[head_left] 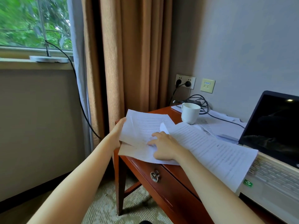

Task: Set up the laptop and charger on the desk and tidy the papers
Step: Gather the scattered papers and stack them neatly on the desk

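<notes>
on the left end of the glossy red-brown wooden tabletop, the left hand braces thin printed papers with straight fingers and the right hand presses them, fingers spread, near the open laptop and round white mug.

Sets the left hand, fingers straight, against a raised printed sheet at the desk's left edge, and rests the right hand, fingers spread, on the papers near the front-left corner. Shows a long sheet overlapping the open, dark-screened laptop at the right, with a white cup and the charger near the back edge.
</notes>
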`<state>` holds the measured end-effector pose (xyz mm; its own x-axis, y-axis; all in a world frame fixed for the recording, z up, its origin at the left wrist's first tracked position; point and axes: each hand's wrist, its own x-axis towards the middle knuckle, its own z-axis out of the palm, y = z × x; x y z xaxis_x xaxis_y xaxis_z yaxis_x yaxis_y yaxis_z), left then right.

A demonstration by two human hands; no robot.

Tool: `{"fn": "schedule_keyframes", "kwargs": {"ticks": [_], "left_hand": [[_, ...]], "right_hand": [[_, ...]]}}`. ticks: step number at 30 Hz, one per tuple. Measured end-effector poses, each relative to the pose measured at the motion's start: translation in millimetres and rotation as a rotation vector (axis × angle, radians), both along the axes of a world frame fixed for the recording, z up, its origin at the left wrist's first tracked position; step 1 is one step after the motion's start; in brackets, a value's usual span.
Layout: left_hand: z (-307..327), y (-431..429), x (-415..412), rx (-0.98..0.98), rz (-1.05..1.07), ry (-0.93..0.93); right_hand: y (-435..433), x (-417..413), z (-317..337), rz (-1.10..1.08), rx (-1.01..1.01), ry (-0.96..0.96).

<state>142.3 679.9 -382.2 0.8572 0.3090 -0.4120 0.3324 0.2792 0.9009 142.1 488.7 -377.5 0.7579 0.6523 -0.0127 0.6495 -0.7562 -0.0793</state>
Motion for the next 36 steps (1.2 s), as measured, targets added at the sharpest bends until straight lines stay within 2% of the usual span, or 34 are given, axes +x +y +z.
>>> {"fn": "schedule_keyframes", "kwargs": {"ticks": [3, 6, 8, 12, 16, 20, 29, 34, 36], "left_hand": [[-3.2, -6.8, -0.7, 0.213, -0.046, 0.084], [-9.2, -17.4, 1.0, 0.338, -0.02, -0.026], [-13.3, -21.5, 2.2, 0.382, 0.009, -0.041], [-15.7, -26.4, 2.0, 0.352, 0.049, 0.003], [-15.8, -22.9, 1.7, 0.292, 0.099, -0.078], [-7.2, -8.0, -1.5, 0.278, 0.175, -0.187], [24.5, 33.5, -18.8, 0.35, 0.47, -0.373], [43.9, 36.6, -28.4, 0.362, 0.568, -0.575], [54.1, 33.0, -30.8, 0.362, 0.578, -0.647]], "right_hand": [[-7.4, 1.7, 0.7, -0.009, 0.01, -0.042], [-17.1, 2.0, 1.3, -0.07, -0.015, -0.102], [-19.7, -0.6, 3.2, -0.168, -0.04, -0.072], [-19.4, -5.3, 10.3, -0.381, -0.116, 0.034], [-14.7, -10.2, 14.1, -0.363, -0.233, -0.127], [-8.7, -8.8, 11.4, -0.389, -0.192, -0.211], [-1.9, -0.4, 12.7, -0.446, -0.108, -0.162], [7.1, 2.1, 9.0, -0.404, -0.138, -0.234], [9.9, 2.8, 7.0, -0.355, -0.131, -0.201]]}}
